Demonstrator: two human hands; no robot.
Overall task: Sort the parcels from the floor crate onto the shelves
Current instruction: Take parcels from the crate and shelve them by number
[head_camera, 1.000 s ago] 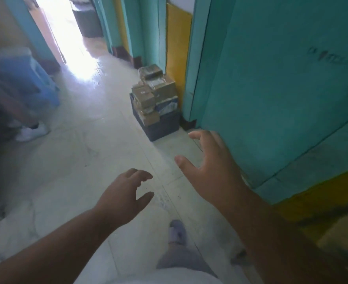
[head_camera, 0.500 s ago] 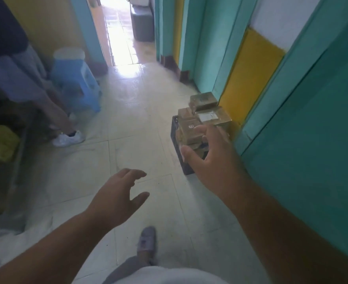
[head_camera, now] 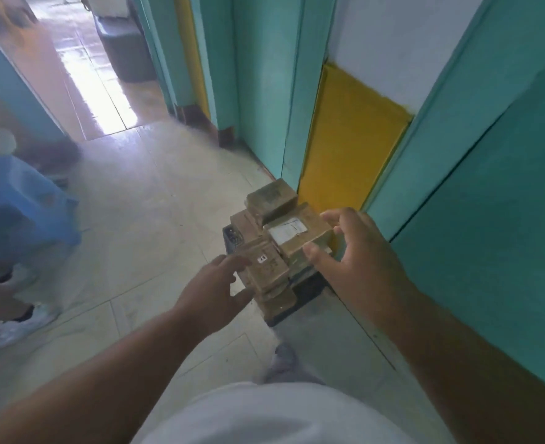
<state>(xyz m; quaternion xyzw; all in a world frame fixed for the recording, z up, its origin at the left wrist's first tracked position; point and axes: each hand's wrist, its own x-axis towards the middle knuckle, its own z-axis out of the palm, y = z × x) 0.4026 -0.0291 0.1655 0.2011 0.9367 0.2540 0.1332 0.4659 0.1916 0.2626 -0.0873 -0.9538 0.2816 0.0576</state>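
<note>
Brown taped parcels [head_camera: 280,232] are heaped in a dark floor crate [head_camera: 306,288] standing on the tiled floor [head_camera: 155,200] against the teal and yellow wall [head_camera: 351,149]. The left hand [head_camera: 213,288] reaches at the near left of the heap, fingers spread, gripping nothing. The right hand [head_camera: 354,251] hovers at the heap's right, fingers relaxed, empty. A blue plastic stool [head_camera: 21,200] stands well apart to the left, with another person's white shoe [head_camera: 14,325] near it.

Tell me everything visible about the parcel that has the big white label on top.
The labelled parcel is a brown box, seemingly cardboard wrapped in tape, with a white rectangular label on its top face. It lies flat but turned askew, high on the pile in the dark crate by the yellow wall. Other parcels press against its left and far sides. The right hand curves around its right edge, apparently about to touch it.
</note>
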